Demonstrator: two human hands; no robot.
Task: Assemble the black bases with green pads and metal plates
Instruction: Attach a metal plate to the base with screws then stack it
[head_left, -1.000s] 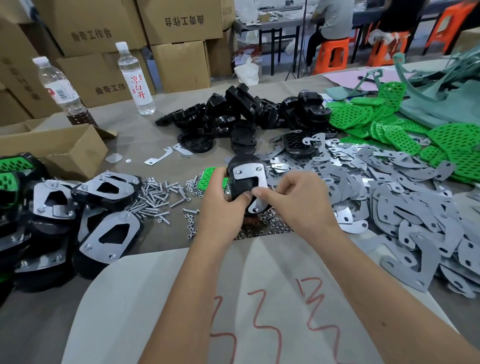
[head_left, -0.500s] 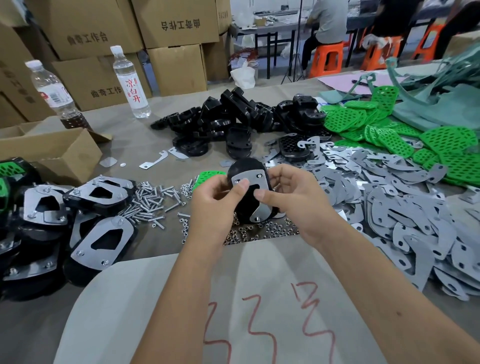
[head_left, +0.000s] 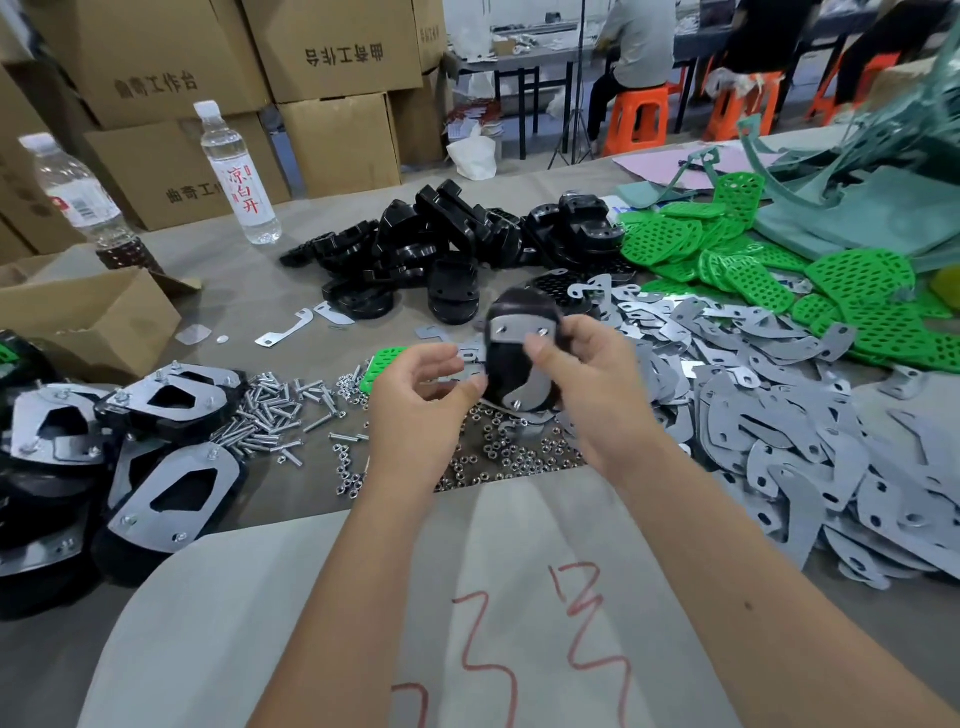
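Holding: right hand (head_left: 582, 384) grips black plastic base (head_left: 511, 366) bearing curved metal plate (head_left: 522, 330), above nuts.
Left hand (head_left: 421, 400): fingers curled beside base; contents unclear.
Tip: keep holes aligned.

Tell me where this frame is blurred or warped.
Head view: motion blur smears the black base and both hands, left and right; wide-angle distortion bends the cardboard boxes and table edge outward; the screws stay fairly sharp; soft even light, no glare.
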